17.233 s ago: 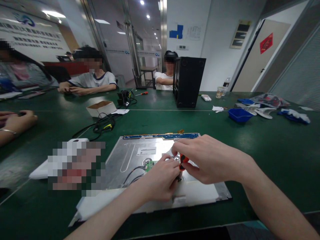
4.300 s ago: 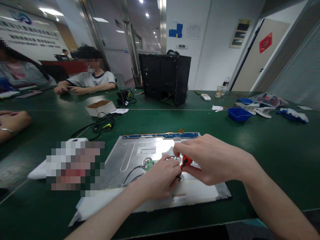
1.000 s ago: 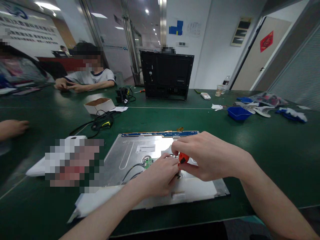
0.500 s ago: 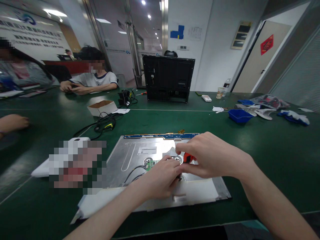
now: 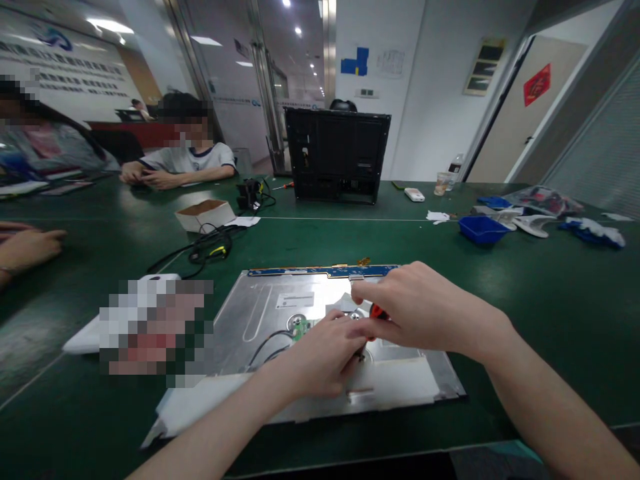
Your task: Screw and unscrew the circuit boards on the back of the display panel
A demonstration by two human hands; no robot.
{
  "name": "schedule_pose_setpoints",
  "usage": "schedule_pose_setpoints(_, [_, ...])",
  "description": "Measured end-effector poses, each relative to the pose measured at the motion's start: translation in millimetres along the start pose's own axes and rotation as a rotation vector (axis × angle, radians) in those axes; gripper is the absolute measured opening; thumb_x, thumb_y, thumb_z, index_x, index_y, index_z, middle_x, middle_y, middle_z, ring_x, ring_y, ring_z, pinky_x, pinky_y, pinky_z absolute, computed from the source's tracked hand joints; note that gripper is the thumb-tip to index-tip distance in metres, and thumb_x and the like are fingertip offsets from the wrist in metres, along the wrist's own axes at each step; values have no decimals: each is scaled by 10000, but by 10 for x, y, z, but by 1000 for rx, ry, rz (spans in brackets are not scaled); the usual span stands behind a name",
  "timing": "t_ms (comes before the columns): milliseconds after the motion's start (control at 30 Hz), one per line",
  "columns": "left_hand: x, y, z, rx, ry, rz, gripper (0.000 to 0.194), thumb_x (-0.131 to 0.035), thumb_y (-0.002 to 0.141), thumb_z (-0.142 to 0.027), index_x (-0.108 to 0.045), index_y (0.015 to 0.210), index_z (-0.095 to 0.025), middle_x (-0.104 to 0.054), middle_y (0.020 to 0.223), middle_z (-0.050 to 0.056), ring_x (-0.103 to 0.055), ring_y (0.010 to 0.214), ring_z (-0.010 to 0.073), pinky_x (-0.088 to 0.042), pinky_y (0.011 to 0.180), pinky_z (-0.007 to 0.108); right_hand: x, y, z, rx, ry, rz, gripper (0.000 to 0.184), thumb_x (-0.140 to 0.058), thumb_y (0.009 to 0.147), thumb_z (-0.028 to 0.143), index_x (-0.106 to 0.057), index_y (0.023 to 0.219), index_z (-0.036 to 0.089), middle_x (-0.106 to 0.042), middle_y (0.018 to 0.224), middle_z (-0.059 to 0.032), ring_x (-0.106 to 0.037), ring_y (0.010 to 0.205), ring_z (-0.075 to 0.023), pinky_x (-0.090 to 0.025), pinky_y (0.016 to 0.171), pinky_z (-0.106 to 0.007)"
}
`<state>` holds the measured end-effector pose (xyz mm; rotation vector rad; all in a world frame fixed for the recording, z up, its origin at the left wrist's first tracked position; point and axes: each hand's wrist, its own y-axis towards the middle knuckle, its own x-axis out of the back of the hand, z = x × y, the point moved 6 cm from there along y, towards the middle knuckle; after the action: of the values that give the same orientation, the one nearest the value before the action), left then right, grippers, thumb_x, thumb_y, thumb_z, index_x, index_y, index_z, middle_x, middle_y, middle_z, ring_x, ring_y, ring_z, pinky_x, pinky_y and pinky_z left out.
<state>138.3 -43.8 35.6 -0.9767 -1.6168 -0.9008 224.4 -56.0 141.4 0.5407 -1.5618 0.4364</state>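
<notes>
A silvery LCD display panel [image 5: 235,313] lies flat in front of me, back side up, with a blue circuit strip [image 5: 310,272] along its far edge. My right hand [image 5: 425,307] is closed around the red-and-black handle of a screwdriver [image 5: 377,312] over the panel's middle. The screwdriver's tip is hidden. My left hand [image 5: 325,350] rests on the panel right beside it, fingers bent together near the screwdriver. What those fingers hold is covered. A small green circuit board [image 5: 301,329] with black wires [image 5: 260,347] partly shows beside my left hand.
A black monitor housing [image 5: 337,157] stands across the green table [image 5: 525,320]. Left are a cardboard box [image 5: 205,217], black cables [image 5: 197,252] and a partly blurred white object [image 5: 85,337]. A blue tray [image 5: 483,230] and gloves [image 5: 593,230] lie right. Another person's hand [image 5: 30,250] rests at left.
My right hand has turned slightly around the screwdriver, and less of its handle shows. My left hand stays nearly in place. The other person's hand at left has shifted and its fingers spread.
</notes>
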Motion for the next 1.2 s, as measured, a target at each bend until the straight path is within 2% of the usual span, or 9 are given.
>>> schedule_pose_setpoints(167, [-50,6,17,-22,-23,23,125,-573,771,-134,-604,885,-174,-660,988,74,-589,938,256,-425,900,407,18,-23,42,49,53,0,115,-534,878,295,-565,953,213,-686,768,-13,-605,626,-172,-221,501,-271])
schedule_pose_setpoints(233, [-57,8,24,-24,-18,14,119,-566,786,-138,-602,891,-180,-656,997,76,-582,964,262,-410,933,422,36,-51,76,101,111,0,179,-576,821,248,-546,994,214,-700,864,-18,-621,688,-176,-251,517,-265])
schedule_pose_setpoints(333, [-44,4,9,-40,-22,9,143,-562,791,-133,-607,911,-195,-652,1003,65,-581,963,256,-414,930,412,42,-53,90,108,131,8,213,-597,839,323,-551,1019,218,-704,885,-26,-634,729,-189,-268,529,-266])
schedule_pose_setpoints(467, [1,-1,-9,-30,-31,3,199,-573,766,-111,-620,940,-196,-659,1026,54,-584,970,251,-424,915,394,15,-2,58,27,32,31,229,-511,925,434,-590,952,221,-686,737,-21,-620,636,-188,-235,514,-271])
schedule_pose_setpoints(667, [-8,10,-3,9,-21,42,96,-574,780,-145,-613,863,-175,-657,961,78,-590,924,257,-432,905,414,43,-34,74,79,72,2,179,-550,865,251,-554,1039,211,-703,899,-32,-631,703,-182,-261,524,-271])
schedule_pose_setpoints(867, [4,3,-9,2,-17,35,116,-567,784,-134,-615,879,-182,-659,959,68,-591,915,253,-436,891,410,-2,-1,17,4,-8,4,249,-529,910,451,-571,994,220,-688,730,-20,-627,631,-204,-215,503,-278])
schedule_pose_setpoints(1000, [-15,9,-4,12,-1,49,79,-580,780,-144,-617,844,-173,-669,968,77,-596,933,260,-428,914,415,5,9,43,33,9,-13,172,-529,919,336,-556,1044,220,-704,821,-24,-621,645,-183,-233,515,-268])
schedule_pose_setpoints(1067, [-20,10,-7,11,10,44,111,-577,788,-143,-623,884,-172,-669,994,79,-592,961,266,-415,945,431,19,-2,78,84,74,-22,235,-569,881,279,-533,1103,213,-706,896,-28,-624,693,-179,-266,536,-264])
schedule_pose_setpoints(1200, [-5,3,-15,11,45,11,131,-582,805,-145,-620,929,-165,-660,1028,87,-589,975,274,-414,954,445,26,-4,88,102,113,-29,196,-598,872,312,-550,1027,202,-702,899,-37,-618,715,-175,-264,540,-260])
